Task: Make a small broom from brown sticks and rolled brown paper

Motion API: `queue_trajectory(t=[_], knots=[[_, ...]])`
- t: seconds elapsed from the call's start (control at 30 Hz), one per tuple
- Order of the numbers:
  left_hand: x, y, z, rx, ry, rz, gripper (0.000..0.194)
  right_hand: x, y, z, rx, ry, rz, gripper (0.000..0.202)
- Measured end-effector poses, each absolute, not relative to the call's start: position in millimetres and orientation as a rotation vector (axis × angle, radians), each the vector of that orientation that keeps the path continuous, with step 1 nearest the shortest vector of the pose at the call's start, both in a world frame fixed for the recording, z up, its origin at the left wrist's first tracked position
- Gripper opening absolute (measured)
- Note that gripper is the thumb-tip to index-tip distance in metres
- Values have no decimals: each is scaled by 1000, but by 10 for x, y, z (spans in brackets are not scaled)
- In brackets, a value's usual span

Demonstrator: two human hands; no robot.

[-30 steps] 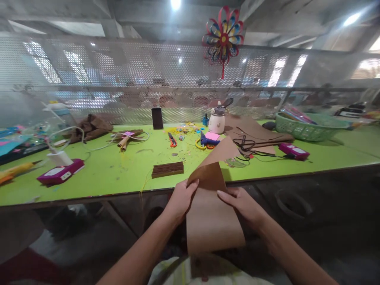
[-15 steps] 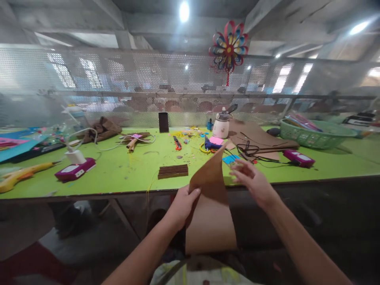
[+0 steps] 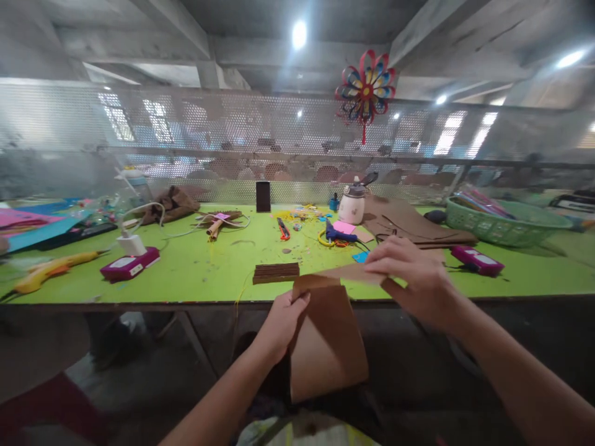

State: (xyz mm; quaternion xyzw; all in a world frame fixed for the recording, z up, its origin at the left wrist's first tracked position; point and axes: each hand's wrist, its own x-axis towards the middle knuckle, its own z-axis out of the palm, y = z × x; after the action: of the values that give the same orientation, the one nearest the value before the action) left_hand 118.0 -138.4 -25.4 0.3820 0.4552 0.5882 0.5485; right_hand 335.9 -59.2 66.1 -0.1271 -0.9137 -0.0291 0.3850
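Note:
A sheet of brown paper (image 3: pixel 328 347) hangs over my lap at the table's front edge. My left hand (image 3: pixel 286 325) grips its upper left side, thumb on top. My right hand (image 3: pixel 413 279) pinches the far end of the sheet, drawn out to the right in a narrow, edge-on flap above the table edge. Just beyond the paper lies a brown pleated piece (image 3: pixel 276 273) with a yellow thread by its left end. A blue glue gun (image 3: pixel 339 234) lies past my right hand, close to a blue paper scrap (image 3: pixel 360 256).
On the green table (image 3: pixel 195 279) are a yellow tool (image 3: pixel 60 269), purple power strips (image 3: pixel 477 260) at both sides, a phone (image 3: pixel 263 196), an orange-handled tool (image 3: pixel 283 229) and a white bottle (image 3: pixel 352 205). Brown sheets (image 3: pixel 413 223) and a green basket (image 3: pixel 506 220) stand at right.
My right hand, apart from the paper before, has taken hold of its upper end and pulled it down to the right. My left hand keeps its grip. The view has shifted slightly.

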Motion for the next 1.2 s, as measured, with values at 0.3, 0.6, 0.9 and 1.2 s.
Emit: queue_trajectory(t=[0.3, 0.6, 0.9, 1.2], knots=[[1106, -1348, -81, 774, 978, 1561, 30, 3169, -1110, -105, -112, -2597, -9, 20], [1079, -1312, -79, 727, 1009, 1626, 23, 3006, -1199, -276, -145, -2590, 105, 16], [1129, -1379, -49, 870, 1008, 1484, 24, 2962, -1051, -195, -776, -1851, 817, 24], [1160, -1486, 57, 1050, 1023, 1413, 35, 2920, -856, -438, -882, -1616, 1267, 39]])
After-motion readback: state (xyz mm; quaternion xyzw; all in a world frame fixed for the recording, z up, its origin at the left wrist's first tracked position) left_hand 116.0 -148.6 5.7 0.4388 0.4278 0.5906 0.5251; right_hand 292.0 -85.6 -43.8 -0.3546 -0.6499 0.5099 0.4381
